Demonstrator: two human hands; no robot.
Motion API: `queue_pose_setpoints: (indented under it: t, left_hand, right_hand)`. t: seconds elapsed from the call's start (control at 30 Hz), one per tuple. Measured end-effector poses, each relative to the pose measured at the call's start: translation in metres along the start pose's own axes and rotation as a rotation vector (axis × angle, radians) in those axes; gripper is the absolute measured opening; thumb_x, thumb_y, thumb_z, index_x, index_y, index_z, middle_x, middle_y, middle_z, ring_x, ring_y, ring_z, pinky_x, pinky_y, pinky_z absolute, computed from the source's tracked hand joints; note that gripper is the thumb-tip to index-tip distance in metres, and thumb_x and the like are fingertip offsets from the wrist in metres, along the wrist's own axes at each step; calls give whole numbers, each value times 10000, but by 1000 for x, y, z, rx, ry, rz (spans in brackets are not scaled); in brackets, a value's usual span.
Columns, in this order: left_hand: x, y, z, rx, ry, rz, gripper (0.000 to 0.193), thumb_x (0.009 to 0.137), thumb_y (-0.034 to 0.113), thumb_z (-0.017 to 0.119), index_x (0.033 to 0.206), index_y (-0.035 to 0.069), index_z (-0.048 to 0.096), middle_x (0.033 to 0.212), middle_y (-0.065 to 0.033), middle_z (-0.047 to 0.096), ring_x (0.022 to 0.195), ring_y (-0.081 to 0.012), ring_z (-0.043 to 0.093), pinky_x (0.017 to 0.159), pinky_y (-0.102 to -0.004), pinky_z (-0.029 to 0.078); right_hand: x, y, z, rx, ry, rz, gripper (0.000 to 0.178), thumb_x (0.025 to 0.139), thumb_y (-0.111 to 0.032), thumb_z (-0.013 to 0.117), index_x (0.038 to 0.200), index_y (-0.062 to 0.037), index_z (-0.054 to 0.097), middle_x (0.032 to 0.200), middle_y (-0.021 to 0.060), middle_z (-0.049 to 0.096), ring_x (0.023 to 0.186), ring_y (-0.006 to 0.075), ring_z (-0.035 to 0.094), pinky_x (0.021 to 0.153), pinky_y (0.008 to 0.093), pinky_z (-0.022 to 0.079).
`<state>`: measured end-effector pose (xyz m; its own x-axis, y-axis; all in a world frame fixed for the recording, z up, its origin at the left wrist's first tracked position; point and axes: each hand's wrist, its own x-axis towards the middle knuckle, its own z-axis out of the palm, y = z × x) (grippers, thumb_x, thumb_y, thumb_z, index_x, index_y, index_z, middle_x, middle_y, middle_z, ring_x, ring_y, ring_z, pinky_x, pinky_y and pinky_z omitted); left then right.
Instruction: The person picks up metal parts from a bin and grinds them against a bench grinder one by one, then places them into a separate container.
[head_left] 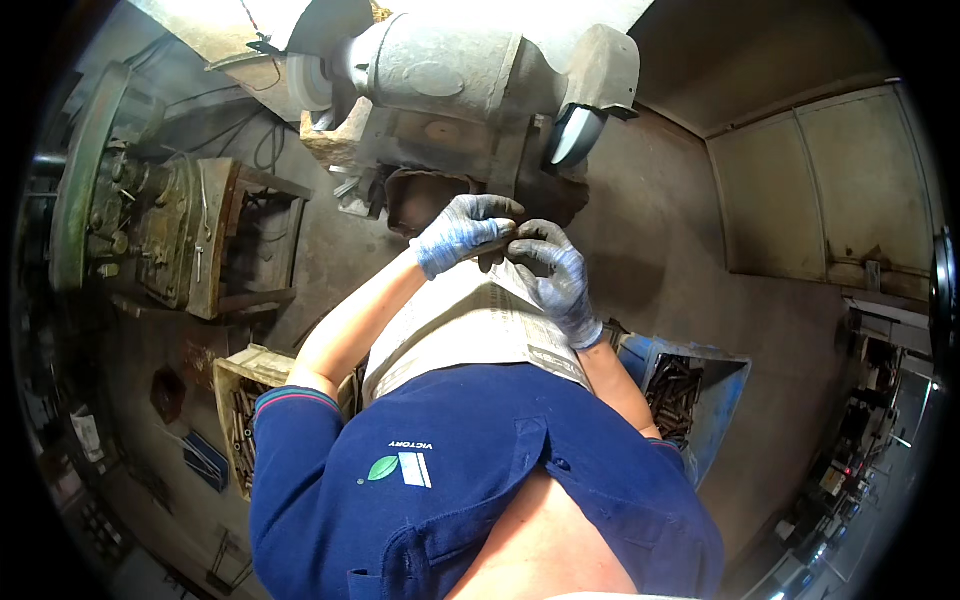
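In blue-grey work gloves with darkened fingers, my left hand (466, 232) and my right hand (556, 272) meet in front of my body. The fingers of both are closed in a pinch. Whatever lies between them is dark and too small to make out. Under my hands a printed paper sheet (455, 335), like newspaper, covers my lap. Beyond my hands stands a grey bench grinder (440, 75). Its left wheel (312, 82) and its right wheel (577, 137) are both apart from my fingers.
A pale crate (262, 362) of metal parts sits at my left and a blue bin (728, 400) of dark rod-like parts at my right. Further left is a greenish machine (175, 235) on a stand. Metal cabinet panels (815, 190) line the right.
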<state>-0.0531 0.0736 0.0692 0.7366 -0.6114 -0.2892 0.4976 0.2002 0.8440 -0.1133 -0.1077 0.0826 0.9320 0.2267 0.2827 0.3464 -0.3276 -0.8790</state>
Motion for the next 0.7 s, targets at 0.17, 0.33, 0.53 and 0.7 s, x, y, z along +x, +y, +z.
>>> queue_pose_setpoints:
  t: [0.17, 0.33, 0.53, 0.7]
  left_hand:
    - [10, -4, -1, 59, 63, 50, 433, 865, 214, 626, 1174, -61, 501, 823, -97, 623, 635, -126, 611, 538, -230, 519]
    - [7, 7, -22, 13, 266, 2, 326, 894, 235, 600, 1105, -10, 558, 773, -41, 624, 638, -101, 606, 565, -214, 515]
    - [6, -29, -4, 55, 283, 220, 175, 866, 83, 617, 988, -42, 614, 826, -76, 652, 722, -114, 620, 665, -244, 524]
    - [25, -26, 4, 86, 344, 215, 171, 860, 52, 610, 1002, -43, 615, 852, -70, 659, 743, -103, 621, 680, -248, 533]
  right_hand:
    - [-3, 4, -6, 137, 46, 18, 163, 752, -20, 684, 906, 27, 659, 997, 135, 573, 934, 220, 582, 802, 289, 475]
    - [-12, 20, -11, 216, 188, 44, 181, 772, -28, 668, 946, 22, 663, 1038, 119, 560, 990, 207, 557, 836, 284, 460]
    - [-10, 39, -19, 131, 290, 2, 189, 801, -55, 651, 977, 13, 660, 1080, 113, 558, 1027, 222, 534, 891, 300, 419]
    - [-12, 48, -20, 234, 349, 70, 175, 822, -17, 616, 988, 11, 664, 1079, 100, 559, 1032, 207, 529, 890, 282, 416]
